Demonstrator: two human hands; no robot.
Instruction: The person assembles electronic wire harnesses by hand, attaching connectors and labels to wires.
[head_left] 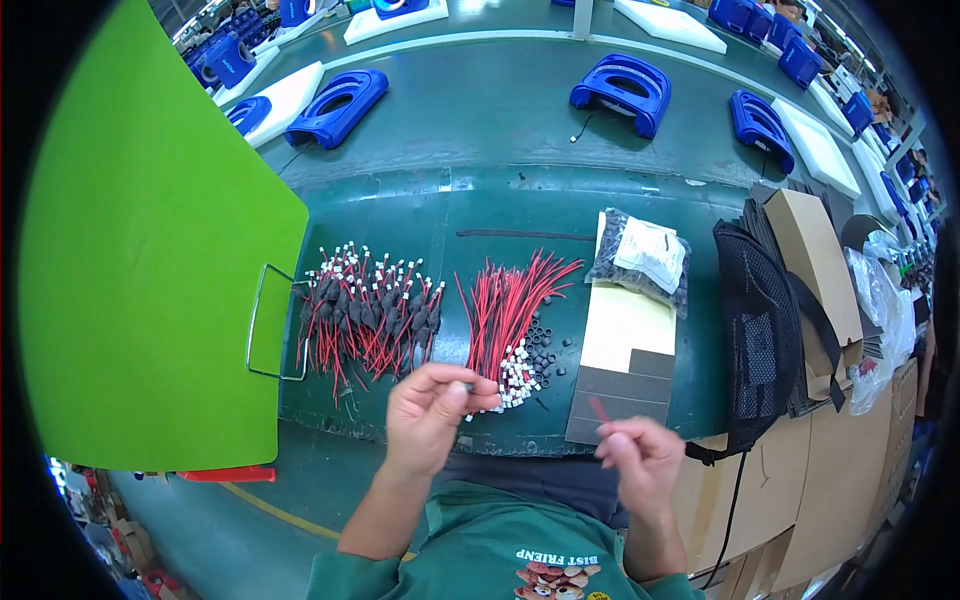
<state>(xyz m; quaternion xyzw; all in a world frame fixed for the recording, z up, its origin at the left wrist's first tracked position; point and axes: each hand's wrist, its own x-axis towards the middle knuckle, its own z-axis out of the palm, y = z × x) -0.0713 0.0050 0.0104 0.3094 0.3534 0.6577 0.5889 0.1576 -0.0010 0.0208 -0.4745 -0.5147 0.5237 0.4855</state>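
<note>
My left hand [428, 412] is closed in a pinch in front of the loose wires, with a small dark piece [468, 387] at its fingertips. Off to the right, my right hand [645, 458] pinches a short reddish strip [598, 407], blurred, above the dark grey foam sheet [615, 395]. Beyond my left hand lies a bundle of red and black wires [500, 305] with white connectors [517, 380] at the near end. Beside them are several small black rings [540, 350]. Further left rests a pile of wires wrapped in black tape [365, 310], white connectors facing away.
A bag of black parts [640, 262] lies on a pale sheet [612, 325]. A green panel [160, 260] stands left, with a wire handle [250, 335]. At right are a black mesh backrest [755, 340] and cardboard [820, 260]. Blue housings [625, 90] sit on the far bench.
</note>
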